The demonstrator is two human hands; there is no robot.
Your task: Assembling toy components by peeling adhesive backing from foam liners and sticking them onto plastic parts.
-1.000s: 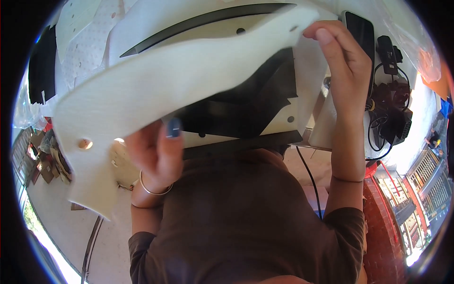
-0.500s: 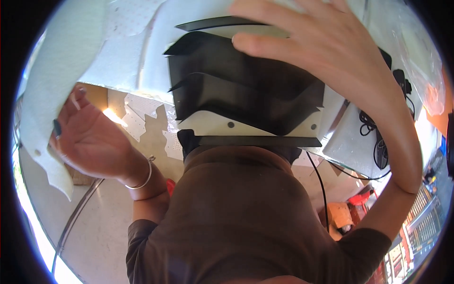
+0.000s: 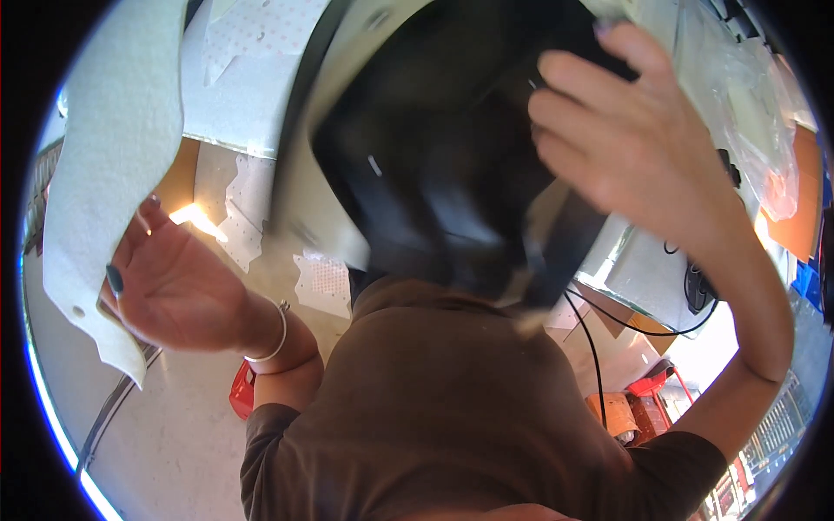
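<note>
A long, off-white, felt-like sheet (image 3: 122,148) with a wavy edge and a small hole hangs at the left. My left hand (image 3: 178,291), palm up, closes on the edge of that sheet, its thumb on the near face. Before my body, a black smooth sheet (image 3: 434,148) stands tilted and is blurred by motion. Curled over its upper right part is my right hand (image 3: 617,130), gripping it; some fingertips are hidden. Beside the black sheet, a cream board (image 3: 326,204) with a dark edge shows, also tilted and blurred.
A white-covered table (image 3: 234,108) spreads behind. On its right lie a clear plastic bag (image 3: 760,113) and a black plug with cable (image 3: 698,286). Cut white scraps (image 3: 323,282) lie on the floor below. A black cable (image 3: 584,334) hangs near my right side, by an orange box (image 3: 615,412).
My right hand, spread above the black sheet before, now grips it. The sheet and cream board have turned and risen towards me. My left hand and the felt-like sheet moved slightly right and down.
</note>
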